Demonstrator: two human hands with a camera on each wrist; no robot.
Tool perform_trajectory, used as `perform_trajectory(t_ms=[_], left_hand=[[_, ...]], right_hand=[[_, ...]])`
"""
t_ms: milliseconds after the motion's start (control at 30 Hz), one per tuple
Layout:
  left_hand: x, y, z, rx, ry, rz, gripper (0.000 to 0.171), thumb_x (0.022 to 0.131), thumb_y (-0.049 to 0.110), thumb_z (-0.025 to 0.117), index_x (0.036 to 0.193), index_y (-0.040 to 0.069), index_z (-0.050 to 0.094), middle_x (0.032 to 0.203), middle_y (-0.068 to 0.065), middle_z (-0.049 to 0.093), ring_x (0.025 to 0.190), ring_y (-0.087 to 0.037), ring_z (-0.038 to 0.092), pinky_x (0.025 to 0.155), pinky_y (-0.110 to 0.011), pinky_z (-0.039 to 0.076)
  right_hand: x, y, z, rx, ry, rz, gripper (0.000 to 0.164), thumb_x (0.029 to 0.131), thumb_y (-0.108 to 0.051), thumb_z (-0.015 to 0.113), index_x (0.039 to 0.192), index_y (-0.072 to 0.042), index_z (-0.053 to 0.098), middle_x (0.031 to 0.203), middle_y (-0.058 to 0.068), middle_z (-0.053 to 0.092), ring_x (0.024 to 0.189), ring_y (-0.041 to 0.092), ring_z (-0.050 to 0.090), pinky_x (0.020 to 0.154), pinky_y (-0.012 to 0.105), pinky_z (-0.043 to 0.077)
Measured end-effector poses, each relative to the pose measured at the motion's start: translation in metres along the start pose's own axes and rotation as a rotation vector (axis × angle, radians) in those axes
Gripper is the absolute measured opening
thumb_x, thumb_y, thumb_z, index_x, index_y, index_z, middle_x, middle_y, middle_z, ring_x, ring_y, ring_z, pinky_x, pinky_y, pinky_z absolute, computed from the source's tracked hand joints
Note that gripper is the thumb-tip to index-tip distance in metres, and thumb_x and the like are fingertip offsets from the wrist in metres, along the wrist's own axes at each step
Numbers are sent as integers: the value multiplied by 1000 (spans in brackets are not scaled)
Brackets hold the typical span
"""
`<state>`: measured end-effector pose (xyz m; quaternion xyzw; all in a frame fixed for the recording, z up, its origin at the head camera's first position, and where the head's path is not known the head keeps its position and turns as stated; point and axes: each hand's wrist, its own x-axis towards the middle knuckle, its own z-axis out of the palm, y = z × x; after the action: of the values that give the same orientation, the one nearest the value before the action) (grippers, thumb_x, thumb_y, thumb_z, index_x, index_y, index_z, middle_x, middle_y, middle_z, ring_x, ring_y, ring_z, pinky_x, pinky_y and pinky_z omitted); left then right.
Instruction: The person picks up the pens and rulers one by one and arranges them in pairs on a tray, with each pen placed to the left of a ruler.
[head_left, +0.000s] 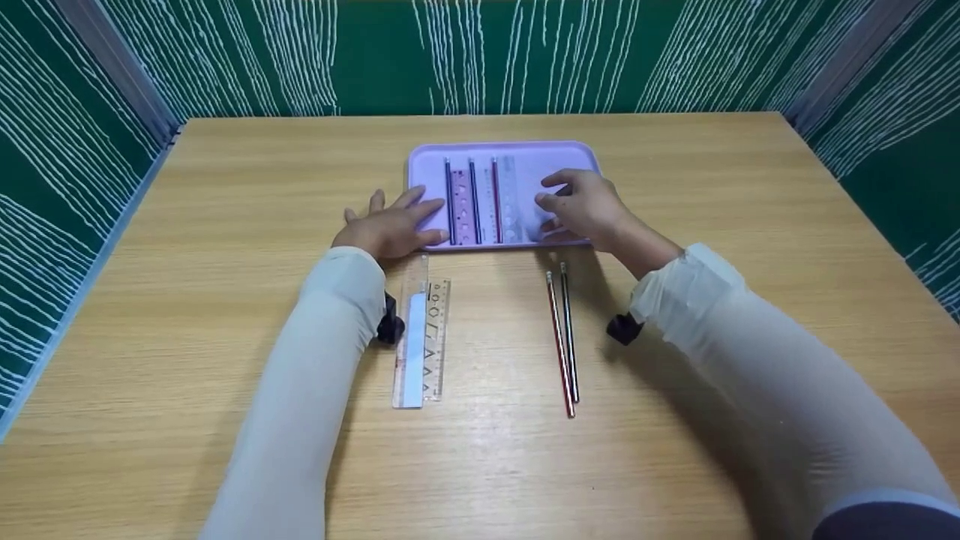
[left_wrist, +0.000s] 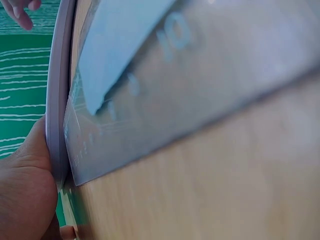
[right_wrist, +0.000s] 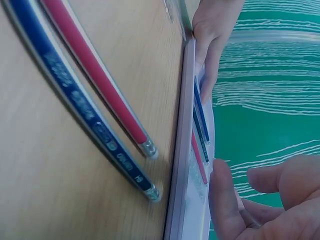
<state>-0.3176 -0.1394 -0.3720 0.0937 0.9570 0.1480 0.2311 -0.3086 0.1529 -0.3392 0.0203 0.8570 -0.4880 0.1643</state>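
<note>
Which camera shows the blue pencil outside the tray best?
The right wrist view: the blue pencil looks big and close there, with its lettering showing, though one end runs out of the picture. The head view shows it whole, but small and thin. The left wrist view doesn't show it.

Left wrist cam: clear ruler (left_wrist: 210, 65) runs off top and right, print smeary; left grip (left_wrist: 25, 200) chopped by edge. Right wrist cam: red pencil (right_wrist: 102, 75), blue pencil (right_wrist: 82, 105) cut off up top, blue's lettering kinda mushy. Head cam: tray's (head_left: 427, 165) near-left corner hidden behind left grip, ruler's fine marks too tiny.
</note>
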Motion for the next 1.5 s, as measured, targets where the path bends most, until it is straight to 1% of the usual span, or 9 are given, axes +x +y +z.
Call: perform_trajectory(t_ms=[200, 333, 433, 600, 700, 933, 1133, 1267, 1500], left_hand=[[0, 0, 0, 3, 1, 5, 69, 97, 74, 38, 158, 57, 11, 171, 19, -11, 156, -41, -22, 115, -78, -15], [1, 0, 0, 5, 5, 3, 69, 97, 75, 39, 158, 57, 12, 172, 19, -10, 156, -41, -21, 116, -78, -14], [2, -1, 1, 21, 7, 8, 70, 97, 75, 38, 159, 55, 11, 172, 17, -10, 156, -42, -20, 115, -79, -12], [2, -2, 2, 31, 5, 12, 70, 98, 74, 38, 160, 54, 11, 172, 17, -11, 156, -43, -20, 114, -80, -12], [2, -1, 2, 31, 0, 8, 71, 98, 74, 37, 160, 54, 10, 172, 17, -12, 156, -42, -20, 114, -80, -13], [2, -2, 0, 12, -6, 4, 70, 97, 75, 38, 159, 55, 10, 171, 18, -13, 156, -41, -22, 115, -78, -14], [2, -2, 1, 19, -12, 9, 70, 97, 75, 37, 159, 55, 9, 171, 18, -14, 156, -42, -22, 114, -79, -14], [1, -1, 1, 13, -13, 8, 70, 97, 75, 37, 159, 55, 10, 171, 18, -13, 156, -41, -22, 114, -79, -15], [0, 0, 0, 27, -3, 4, 70, 97, 75, 38, 159, 56, 10, 172, 17, -11, 156, -41, -20, 116, -78, -12]], right_hand=[[-15, 6, -2, 55, -32, -26, 48, 106, -21, 57, 152, -10, 44, 134, 21, 50, 104, 30, 69, 88, 41, 64], [-24, 10, -2, 72, -39, -52, 50, 105, -22, 58, 151, -10, 45, 130, 19, 50, 101, 29, 68, 88, 43, 63], [-30, 15, -2, 92, -51, -70, 50, 104, -22, 60, 151, -9, 45, 126, 17, 50, 97, 27, 68, 86, 41, 64], [-38, 24, -1, 153, -85, -87, 50, 105, -19, 59, 151, -6, 45, 127, 21, 49, 95, 27, 70, 84, 38, 65], [-42, 29, 0, 161, -89, -84, 50, 104, -20, 60, 150, -7, 45, 128, 21, 49, 94, 26, 69, 84, 39, 64], [-51, 39, 1, 177, -94, -99, 52, 103, -19, 62, 151, -8, 46, 120, 16, 50, 88, 24, 69, 82, 41, 65], [-58, 46, 2, 180, -101, -82, 55, 102, -19, 65, 151, -8, 44, 122, 19, 53, 94, 29, 71, 80, 40, 65], [-61, 50, 2, 169, -96, -78, 56, 101, -18, 65, 151, -7, 43, 121, 17, 52, 95, 29, 73, 79, 39, 65], [-65, 57, 2, 193, -91, -80, 58, 99, -14, 67, 151, -4, 42, 114, 14, 53, 84, 22, 73, 75, 40, 66]])
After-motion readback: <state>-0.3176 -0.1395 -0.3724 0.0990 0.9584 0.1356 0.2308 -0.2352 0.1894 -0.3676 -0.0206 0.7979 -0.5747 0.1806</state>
